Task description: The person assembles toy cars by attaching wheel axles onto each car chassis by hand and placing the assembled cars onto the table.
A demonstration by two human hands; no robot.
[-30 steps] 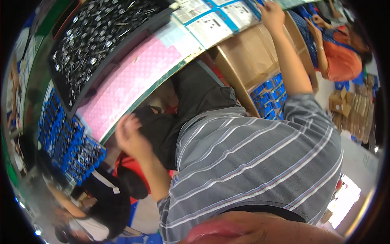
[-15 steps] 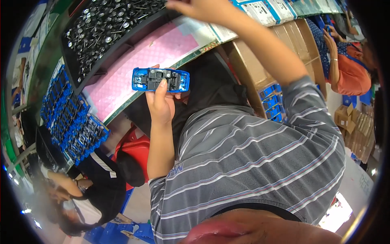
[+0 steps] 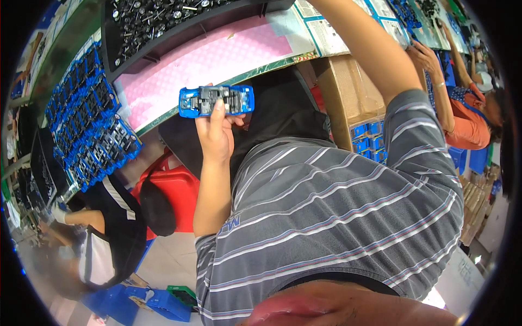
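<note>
Nearest to the camera is the person's own grey striped shirt [image 3: 337, 217], which fills the lower middle of the view. From it the left forearm rises to the left hand [image 3: 215, 136], and this hand grasps a blue toy car body [image 3: 216, 100] from below, underside turned up, with the fingers closed around its middle. The car is in the air, just in front of the near edge of the tabletop [image 3: 217, 87], above the pink mat [image 3: 206, 62]. The right arm reaches far up and to the right, and the right hand leaves the picture at the top edge, so I cannot tell if it holds something. To the left, stacked blue car bodies [image 3: 87, 130] stand in rows, and farther is a black tray of small metal parts [image 3: 163, 16]. At the far right another person in an orange top [image 3: 467, 125] works. I judge the grip is narrow (only the middle is held), so the car could tip or slip down to the red stool [image 3: 168, 195] below if the hand loosens.
</note>
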